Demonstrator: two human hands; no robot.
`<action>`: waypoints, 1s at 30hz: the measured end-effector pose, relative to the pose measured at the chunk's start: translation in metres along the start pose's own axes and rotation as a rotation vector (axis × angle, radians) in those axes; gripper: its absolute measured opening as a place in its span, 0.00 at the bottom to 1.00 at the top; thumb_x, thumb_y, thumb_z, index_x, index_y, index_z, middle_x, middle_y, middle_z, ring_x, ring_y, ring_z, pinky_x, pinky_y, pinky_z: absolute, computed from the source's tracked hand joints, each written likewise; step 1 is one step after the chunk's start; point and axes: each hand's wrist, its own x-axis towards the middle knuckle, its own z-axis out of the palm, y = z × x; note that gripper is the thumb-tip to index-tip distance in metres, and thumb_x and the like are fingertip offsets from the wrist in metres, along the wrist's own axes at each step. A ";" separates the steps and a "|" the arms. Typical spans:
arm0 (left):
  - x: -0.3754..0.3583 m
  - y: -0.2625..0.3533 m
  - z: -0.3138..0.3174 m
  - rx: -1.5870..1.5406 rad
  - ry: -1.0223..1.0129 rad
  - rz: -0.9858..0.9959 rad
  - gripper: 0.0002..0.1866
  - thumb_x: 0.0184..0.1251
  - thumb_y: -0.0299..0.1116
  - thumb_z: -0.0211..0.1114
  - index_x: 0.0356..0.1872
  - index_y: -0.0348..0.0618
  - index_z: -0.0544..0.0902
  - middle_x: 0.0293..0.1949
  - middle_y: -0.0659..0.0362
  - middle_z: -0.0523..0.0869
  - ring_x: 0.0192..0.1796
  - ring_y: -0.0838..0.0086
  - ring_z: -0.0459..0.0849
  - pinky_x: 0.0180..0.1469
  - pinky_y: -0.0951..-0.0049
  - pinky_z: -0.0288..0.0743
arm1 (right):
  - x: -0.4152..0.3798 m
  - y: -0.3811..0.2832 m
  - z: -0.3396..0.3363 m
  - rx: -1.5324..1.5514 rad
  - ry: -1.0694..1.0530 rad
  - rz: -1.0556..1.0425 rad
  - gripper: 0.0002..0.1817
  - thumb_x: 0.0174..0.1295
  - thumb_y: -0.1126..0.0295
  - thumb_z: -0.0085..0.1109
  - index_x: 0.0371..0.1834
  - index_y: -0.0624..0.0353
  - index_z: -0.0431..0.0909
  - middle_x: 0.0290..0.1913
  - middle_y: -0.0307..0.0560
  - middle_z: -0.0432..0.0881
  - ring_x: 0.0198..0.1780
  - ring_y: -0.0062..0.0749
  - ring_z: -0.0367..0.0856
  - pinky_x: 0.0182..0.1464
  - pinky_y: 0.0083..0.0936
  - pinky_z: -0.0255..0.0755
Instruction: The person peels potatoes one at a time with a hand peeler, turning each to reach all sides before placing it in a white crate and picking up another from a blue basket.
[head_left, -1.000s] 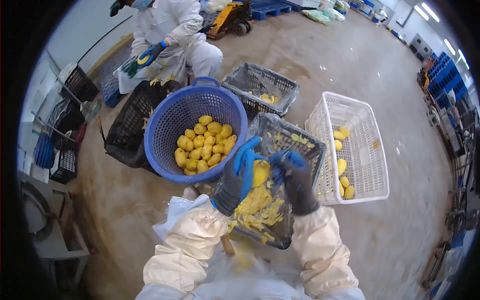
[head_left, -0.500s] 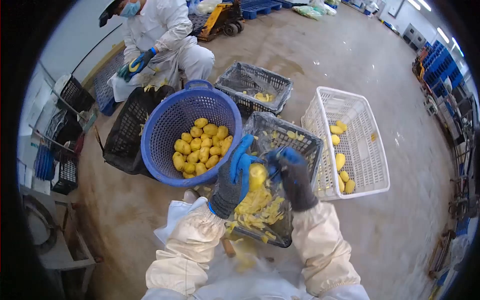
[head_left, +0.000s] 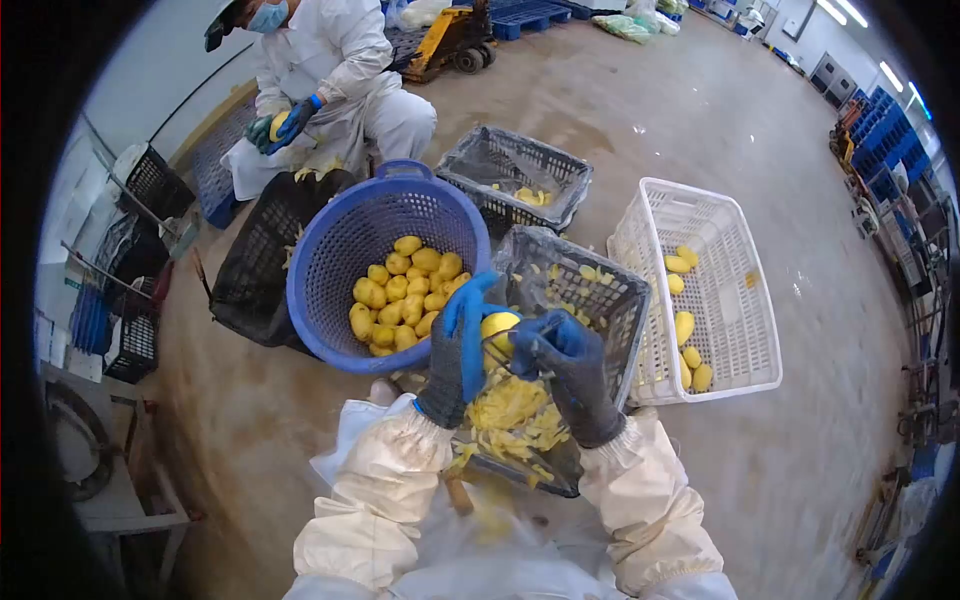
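My left hand [head_left: 456, 345], in a grey and blue glove, grips a yellow peeled potato [head_left: 497, 326]. My right hand [head_left: 566, 366], gloved the same way, holds a peeler [head_left: 527, 336] with its blade against the potato. Both hands hover over a dark plastic-lined crate [head_left: 610, 300] that holds a heap of yellow peelings [head_left: 510, 415]. To the left stands a round blue basket [head_left: 330, 250] filled with several yellow potatoes [head_left: 410, 290].
A white crate [head_left: 735, 240] at the right holds several potatoes. Another lined dark crate [head_left: 490, 160] stands behind. A co-worker in white [head_left: 330, 70] sits at the back left holding a potato over a black crate [head_left: 255, 265]. A pallet jack [head_left: 455, 40] stands on the wet concrete floor.
My right hand has drawn the peeler down and left across the potato, toward me. My left hand has turned the potato slightly upward. The co-worker shifted a little.
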 end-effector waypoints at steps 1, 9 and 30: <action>-0.001 0.006 -0.001 -0.066 -0.037 -0.052 0.31 0.52 0.29 0.70 0.59 0.38 0.70 0.39 0.55 0.85 0.43 0.66 0.83 0.49 0.65 0.75 | 0.003 0.003 -0.003 0.009 0.008 0.003 0.10 0.69 0.64 0.54 0.39 0.61 0.78 0.30 0.42 0.82 0.25 0.22 0.79 0.27 0.17 0.72; 0.001 -0.003 -0.002 0.110 -0.043 0.206 0.30 0.54 0.36 0.71 0.57 0.38 0.72 0.38 0.54 0.85 0.40 0.66 0.84 0.42 0.69 0.79 | 0.007 -0.007 -0.004 0.007 0.038 0.055 0.09 0.67 0.66 0.55 0.39 0.61 0.75 0.35 0.43 0.81 0.32 0.22 0.78 0.34 0.19 0.74; -0.003 -0.032 0.013 -1.569 -0.177 -0.714 0.24 0.70 0.44 0.58 0.58 0.35 0.72 0.50 0.48 0.80 0.49 0.59 0.82 0.48 0.62 0.82 | 0.013 0.020 -0.024 0.089 0.206 -0.124 0.08 0.67 0.70 0.57 0.45 0.61 0.78 0.39 0.44 0.83 0.37 0.28 0.82 0.43 0.22 0.77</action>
